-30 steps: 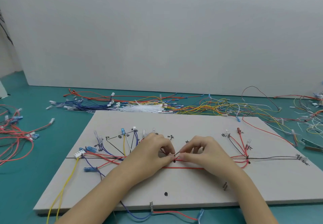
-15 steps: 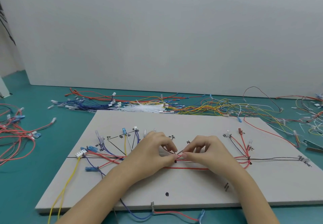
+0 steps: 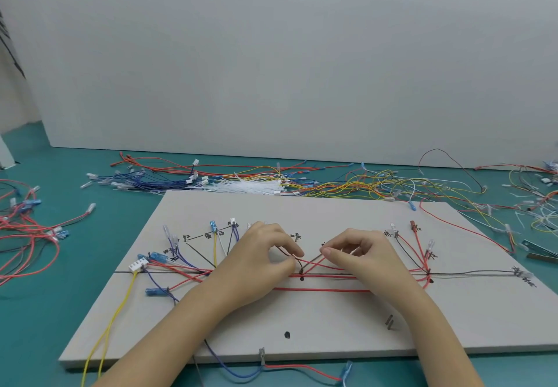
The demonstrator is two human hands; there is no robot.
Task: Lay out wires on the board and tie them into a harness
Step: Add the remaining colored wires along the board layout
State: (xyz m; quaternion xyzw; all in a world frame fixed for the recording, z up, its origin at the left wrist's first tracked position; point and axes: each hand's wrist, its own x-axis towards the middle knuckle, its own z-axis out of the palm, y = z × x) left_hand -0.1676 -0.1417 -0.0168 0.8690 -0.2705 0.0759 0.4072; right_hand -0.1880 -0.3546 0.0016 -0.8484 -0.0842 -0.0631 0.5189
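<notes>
A grey layout board (image 3: 332,332) lies on the teal table with hand-drawn lines and labels. Red, blue, yellow and black wires (image 3: 320,289) run along its middle line, fanning out to connectors at left and right. At the board's centre a thin dark tie (image 3: 299,263) crosses over the red wire bundle. My left hand (image 3: 262,253) pinches one end of the tie between thumb and forefinger. My right hand (image 3: 356,250) pinches the other end, a little to the right. The two hands are a short gap apart.
Loose wires in red, blue, yellow and white lie in a pile (image 3: 247,180) along the board's far edge. More red wires (image 3: 27,235) sit at the left of the table. Metal tools (image 3: 540,250) lie at the right edge. A white wall stands behind.
My hands have drawn apart, left one leftward and right one rightward, pulling the tie's ends out from the centre. The wires on the board have stayed put.
</notes>
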